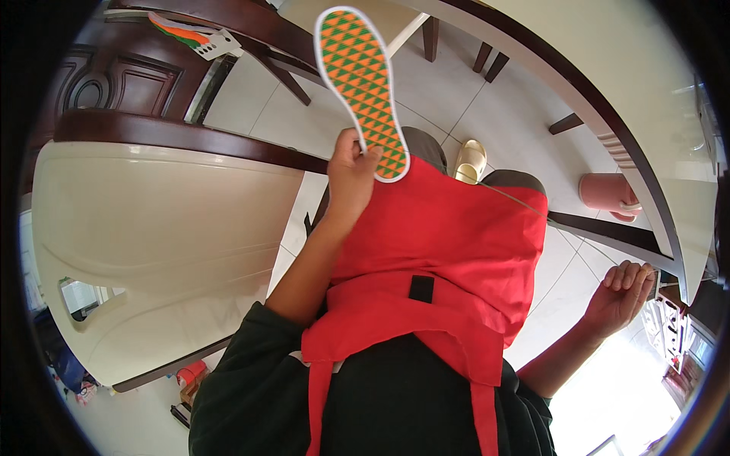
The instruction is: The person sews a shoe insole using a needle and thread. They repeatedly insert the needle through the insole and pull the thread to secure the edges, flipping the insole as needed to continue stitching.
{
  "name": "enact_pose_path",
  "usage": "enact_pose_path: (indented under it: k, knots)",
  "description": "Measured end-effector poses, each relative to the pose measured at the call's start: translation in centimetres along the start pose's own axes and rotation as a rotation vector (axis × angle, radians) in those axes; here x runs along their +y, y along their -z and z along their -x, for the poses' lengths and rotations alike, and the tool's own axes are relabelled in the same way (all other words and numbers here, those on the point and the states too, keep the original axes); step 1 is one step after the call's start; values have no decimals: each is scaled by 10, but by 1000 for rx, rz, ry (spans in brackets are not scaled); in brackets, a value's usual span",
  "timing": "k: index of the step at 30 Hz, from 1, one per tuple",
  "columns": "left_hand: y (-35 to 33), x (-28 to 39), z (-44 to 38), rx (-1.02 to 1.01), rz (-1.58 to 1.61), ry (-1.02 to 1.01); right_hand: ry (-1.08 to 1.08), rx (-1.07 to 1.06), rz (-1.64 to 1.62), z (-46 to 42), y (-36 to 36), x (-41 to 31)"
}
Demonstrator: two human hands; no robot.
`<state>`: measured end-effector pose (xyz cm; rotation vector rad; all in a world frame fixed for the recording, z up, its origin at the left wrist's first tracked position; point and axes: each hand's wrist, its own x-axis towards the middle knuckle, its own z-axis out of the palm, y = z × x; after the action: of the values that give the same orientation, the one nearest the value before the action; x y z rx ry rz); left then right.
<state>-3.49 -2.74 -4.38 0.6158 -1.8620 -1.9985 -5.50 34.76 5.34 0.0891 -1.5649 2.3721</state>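
An insole (359, 85) with orange and green triangles and a white edge is held up by its heel end in my left hand (352, 176). My right hand (624, 293) is out to the right, its fingers curled together at the end of a thin greenish thread (513, 199). The thread runs taut from near the insole's heel across my lap to the right hand. Whether a needle is between the right fingertips is too small to tell. A red apron (439, 228) covers my lap below the insole.
A cream chair back (171, 216) with dark wooden trim stands at my left. On the right curves a dark-edged cream table (644, 68). A pink bucket (607, 192) and a pale yellow slipper (471, 162) are on the tiled floor. Stitched-looking orange and green strands hang from a white card (219, 45).
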Motion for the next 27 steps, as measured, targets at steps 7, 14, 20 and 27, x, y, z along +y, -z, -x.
enact_pose_path:
  k: [7,14,20,27]
  knots:
    - [3,7,-1,26,68,49,89,300,-106,-2,33,11]
    - [-17,24,19,-93,115,39,48,297,566,6,-10,28]
    - [-26,42,34,-169,155,-25,-73,-330,565,32,-107,59]
    - [-24,49,43,-174,88,-53,-116,-402,404,53,-157,102]
